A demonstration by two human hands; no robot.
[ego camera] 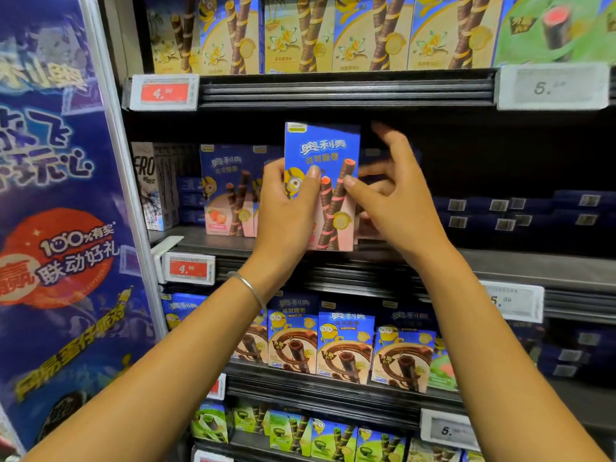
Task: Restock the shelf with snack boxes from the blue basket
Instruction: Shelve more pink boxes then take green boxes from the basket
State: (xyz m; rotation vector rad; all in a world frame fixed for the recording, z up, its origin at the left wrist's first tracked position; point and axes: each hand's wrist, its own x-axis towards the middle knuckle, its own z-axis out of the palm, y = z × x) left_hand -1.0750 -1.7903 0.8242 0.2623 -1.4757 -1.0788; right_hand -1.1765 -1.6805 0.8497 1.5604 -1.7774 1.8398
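We record a blue advertising banner (pixel 56 228) filling the left of the frame, beside a dark shelf unit (pixel 346 91) that takes up the rest. The top row, along the upper edge, carries yellow boxes (pixel 300 35). The middle shelf (pixel 516 265) holds pink-fronted boxes (pixel 226 191) standing at centre left and flat dark blue packs (pixel 516 215) stacked at centre right. Brown-fronted boxes (pixel 346 345) stand on the row below, with green boxes (pixel 290 431) at the lower edge.

Both forearms reach up from the bottom of the frame. The left hand (pixel 286 211) grips the snack box (pixel 321 155) by its lower left side, thumb across the front and fingers behind. The right hand (pixel 396 201) has its thumb tip on the front near the right edge. Its fingers (pixel 380 131) are blurred, some behind the box and some lifted and spread, so we cannot tell whether this hand pinches the box.

The snack box stands upright at the centre of the frame, just right of the pink-fronted boxes, with its bottom edge at the front lip of the middle shelf. Whether it rests on the shelf is not clear.

A red price tag (pixel 163 92) sits at upper left. A silver bracelet (pixel 251 290) circles the left wrist.
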